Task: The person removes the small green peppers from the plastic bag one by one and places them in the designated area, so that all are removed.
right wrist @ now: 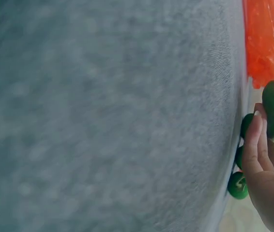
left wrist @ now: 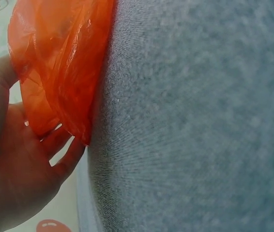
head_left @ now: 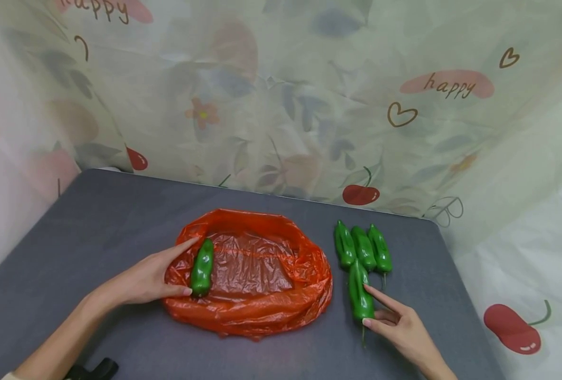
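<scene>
A red plastic bag (head_left: 262,322) lies spread on the table with its mouth facing up. One green pepper (head_left: 202,268) rests inside its left edge. My left hand (head_left: 140,279) is at that edge, index finger and thumb spread, thumb tip by the pepper's lower end. In the left wrist view the fingers (left wrist: 69,157) touch the bag's outer side. To the right of the bag, my right hand (head_left: 400,327) holds another green pepper (head_left: 359,290) between thumb and fingers, its stem toward me. Three more green peppers (head_left: 364,248) lie side by side just beyond it.
The grey table (head_left: 133,216) ends at a patterned curtain (head_left: 281,105) behind, with more white curtain at both sides. Part of a black object (head_left: 95,368) shows at the bottom left, near the left forearm.
</scene>
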`<state>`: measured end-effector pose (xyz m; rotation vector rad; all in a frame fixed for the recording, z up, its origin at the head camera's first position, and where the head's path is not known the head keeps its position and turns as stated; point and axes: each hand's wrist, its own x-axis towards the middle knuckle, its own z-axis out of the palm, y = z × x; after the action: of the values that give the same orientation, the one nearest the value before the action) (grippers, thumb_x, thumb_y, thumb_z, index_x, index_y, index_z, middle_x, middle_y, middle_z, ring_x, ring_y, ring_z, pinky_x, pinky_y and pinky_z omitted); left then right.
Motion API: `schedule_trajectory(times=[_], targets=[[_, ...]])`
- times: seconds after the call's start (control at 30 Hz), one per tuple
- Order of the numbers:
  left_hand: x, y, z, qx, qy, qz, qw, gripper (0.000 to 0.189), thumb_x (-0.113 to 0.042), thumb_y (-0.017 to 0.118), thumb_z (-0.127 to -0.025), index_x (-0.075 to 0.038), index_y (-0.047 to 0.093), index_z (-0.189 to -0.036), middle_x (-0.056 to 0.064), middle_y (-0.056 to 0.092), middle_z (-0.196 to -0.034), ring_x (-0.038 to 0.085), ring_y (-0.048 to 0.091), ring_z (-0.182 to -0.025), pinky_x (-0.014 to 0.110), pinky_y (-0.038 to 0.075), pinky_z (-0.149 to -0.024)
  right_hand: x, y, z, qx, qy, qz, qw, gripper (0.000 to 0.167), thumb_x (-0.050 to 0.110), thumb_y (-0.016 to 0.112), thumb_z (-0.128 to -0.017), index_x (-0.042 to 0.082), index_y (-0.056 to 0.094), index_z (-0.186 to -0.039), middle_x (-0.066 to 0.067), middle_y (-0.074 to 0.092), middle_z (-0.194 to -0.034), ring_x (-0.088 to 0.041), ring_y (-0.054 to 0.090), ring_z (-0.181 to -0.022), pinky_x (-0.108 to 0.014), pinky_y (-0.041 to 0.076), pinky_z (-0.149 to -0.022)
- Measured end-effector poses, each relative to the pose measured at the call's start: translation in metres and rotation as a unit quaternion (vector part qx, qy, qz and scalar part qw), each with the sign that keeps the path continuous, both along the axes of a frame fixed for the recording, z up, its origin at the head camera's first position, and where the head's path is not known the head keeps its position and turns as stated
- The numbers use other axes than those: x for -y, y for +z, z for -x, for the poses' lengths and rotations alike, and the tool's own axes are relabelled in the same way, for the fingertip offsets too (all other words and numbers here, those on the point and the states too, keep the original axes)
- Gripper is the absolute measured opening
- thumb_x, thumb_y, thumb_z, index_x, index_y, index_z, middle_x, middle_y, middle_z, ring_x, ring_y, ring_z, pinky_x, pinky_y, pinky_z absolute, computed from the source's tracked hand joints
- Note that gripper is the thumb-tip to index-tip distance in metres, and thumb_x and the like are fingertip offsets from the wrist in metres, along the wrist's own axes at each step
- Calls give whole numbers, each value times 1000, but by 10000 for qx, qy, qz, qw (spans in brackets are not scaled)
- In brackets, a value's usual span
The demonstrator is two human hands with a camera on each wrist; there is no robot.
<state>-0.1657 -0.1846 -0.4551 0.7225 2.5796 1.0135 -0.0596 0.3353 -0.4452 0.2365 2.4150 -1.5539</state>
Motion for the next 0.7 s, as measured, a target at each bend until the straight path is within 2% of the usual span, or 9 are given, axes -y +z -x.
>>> schedule_trajectory(times=[0.3,0.43,0.63,0.7], targets=[[0,1,0,55,33,1,10000,103,-57,77,-79,-23,22,-160,20,41,-150,40,44,-133,61,40,-101,-6,-3,-1,162,-124,-94,9997,75,24,82,-82,21,48,-149,-13,72,-105,-19,70,-90,-29,54,-73],[0,2,-1,93,59,9,9999,103,-57,77,-79,-23,22,-159,20,41,-150,41,45,-133,61,41,-101,-9,-5,-1,187,65,-96,9998,75,23,80,-84,18,46,-150,-16,73,-102,-19,70,-88,-29,54,-71],[-1,3,0,150,65,-38,9999,102,-56,77,-80,-22,23,-159,20,41,-151,40,44,-133,61,41,-101,-7,-8,1,81,65,-125,9999,71,21,81,-83,16,50,-147,-18,56,-138,-19,66,-96,-30,55,-73],[-1,4,0,146,59,-59,9999,102,-56,77,-80,-21,23,-159,20,41,-151,40,44,-133,61,40,-102,-7,-8,1,47,25,-239,9997,70,21,82,-82,17,52,-146,-18,54,-140,-18,65,-97,-30,55,-72]])
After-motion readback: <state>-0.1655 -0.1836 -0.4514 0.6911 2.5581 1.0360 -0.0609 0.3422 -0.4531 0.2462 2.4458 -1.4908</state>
